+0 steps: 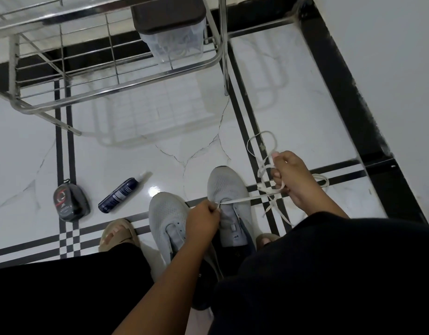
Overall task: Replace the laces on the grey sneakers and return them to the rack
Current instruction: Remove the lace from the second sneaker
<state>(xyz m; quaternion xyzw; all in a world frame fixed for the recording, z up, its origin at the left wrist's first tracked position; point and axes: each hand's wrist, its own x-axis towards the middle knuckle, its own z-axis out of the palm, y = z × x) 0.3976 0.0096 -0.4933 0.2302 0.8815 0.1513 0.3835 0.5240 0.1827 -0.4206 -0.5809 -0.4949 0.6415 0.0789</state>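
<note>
Pinched tight in the left hand [203, 220] is one end of the white lace [242, 199], right at the lowest eyelets of the right-side grey sneaker [229, 201], probably to keep it anchored. The slack is gripped in the right hand's [292, 178] curled fingers and pulled out sideways so it stays taut. Back by the wall, the metal rack [116, 56] is left waiting. Both sneakers are kept on the floor [136, 146] between the knees; the other sneaker [168, 218] looks unlaced.

Two grey sneakers [170, 213] side by side on floor, white lace [245, 198] through right one's eyelets.
</note>
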